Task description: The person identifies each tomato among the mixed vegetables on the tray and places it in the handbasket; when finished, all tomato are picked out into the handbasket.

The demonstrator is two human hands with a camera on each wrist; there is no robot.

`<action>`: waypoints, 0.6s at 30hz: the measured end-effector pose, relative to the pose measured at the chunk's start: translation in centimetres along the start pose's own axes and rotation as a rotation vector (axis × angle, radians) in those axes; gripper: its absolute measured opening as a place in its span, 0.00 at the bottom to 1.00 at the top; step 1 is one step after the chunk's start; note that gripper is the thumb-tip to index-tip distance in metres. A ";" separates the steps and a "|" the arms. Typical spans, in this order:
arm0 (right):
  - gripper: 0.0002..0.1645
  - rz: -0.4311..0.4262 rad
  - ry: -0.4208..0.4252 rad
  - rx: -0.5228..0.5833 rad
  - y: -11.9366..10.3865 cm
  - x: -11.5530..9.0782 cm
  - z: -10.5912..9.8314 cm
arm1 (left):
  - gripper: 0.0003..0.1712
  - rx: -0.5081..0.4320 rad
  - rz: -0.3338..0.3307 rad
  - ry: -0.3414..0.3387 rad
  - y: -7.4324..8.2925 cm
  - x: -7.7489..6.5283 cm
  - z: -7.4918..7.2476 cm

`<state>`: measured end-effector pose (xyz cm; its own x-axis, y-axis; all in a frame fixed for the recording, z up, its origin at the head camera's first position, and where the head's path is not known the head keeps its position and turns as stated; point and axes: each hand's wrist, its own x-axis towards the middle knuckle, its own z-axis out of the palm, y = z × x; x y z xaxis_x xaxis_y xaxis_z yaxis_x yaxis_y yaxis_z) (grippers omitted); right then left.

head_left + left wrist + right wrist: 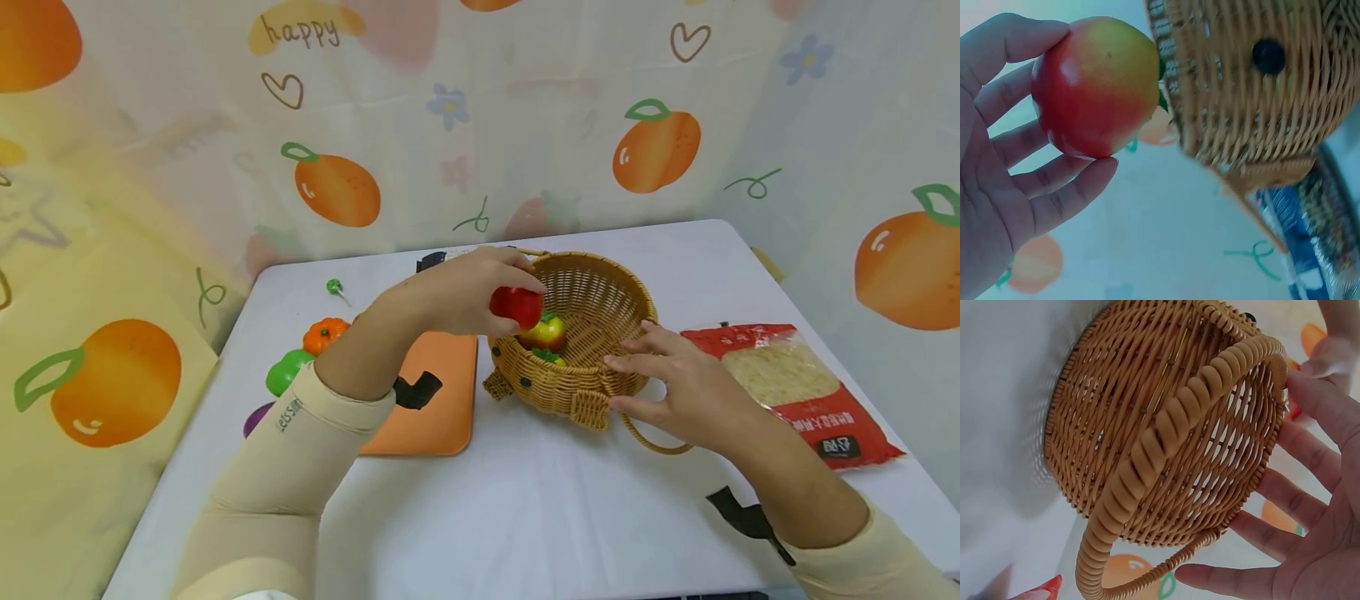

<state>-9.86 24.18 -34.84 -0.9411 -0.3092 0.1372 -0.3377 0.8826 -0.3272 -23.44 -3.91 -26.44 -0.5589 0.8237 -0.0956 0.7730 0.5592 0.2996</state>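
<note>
One red fruit [519, 308] is gripped in left hand [468, 290] at basket [551, 390]'s left rim; right hand [686, 387], fingers spread, at right rim. Yellow fruit [547, 333] inside; packet [795, 387] on worktop [540, 500].

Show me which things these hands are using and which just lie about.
Apparently in the job:
glossy red-yellow round fruit in the left hand
tan woven basket, right hand at its rim
yellow-red round fruit inside

Apparently lying about:
flat orange board
red plastic packet
ribbed orange pumpkin
small green lollipop
</note>
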 end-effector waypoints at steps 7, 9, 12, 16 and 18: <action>0.33 0.011 0.002 -0.001 0.1 0.0 0.0 | 0.29 0.054 0.034 -0.072 0.5 3.2 2.3; 0.32 0.012 0.003 0.002 0.1 0.0 0.1 | 0.30 0.069 0.039 -0.093 0.5 4.0 3.1; 0.32 0.017 -0.001 0.010 0.1 0.0 0.1 | 0.31 0.081 0.036 -0.121 0.5 4.8 3.9; 0.32 0.022 -0.004 0.022 0.1 0.0 0.2 | 0.31 0.090 0.025 -0.145 0.4 5.5 4.6; 0.32 0.024 -0.004 0.027 0.1 -0.1 0.2 | 0.32 0.090 0.019 -0.157 0.4 5.7 4.8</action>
<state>-9.84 24.22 -35.02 -0.9489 -0.2895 0.1256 -0.3155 0.8800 -0.3552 -24.91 1.41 -31.39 -0.4957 0.8347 -0.2398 0.8107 0.5438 0.2171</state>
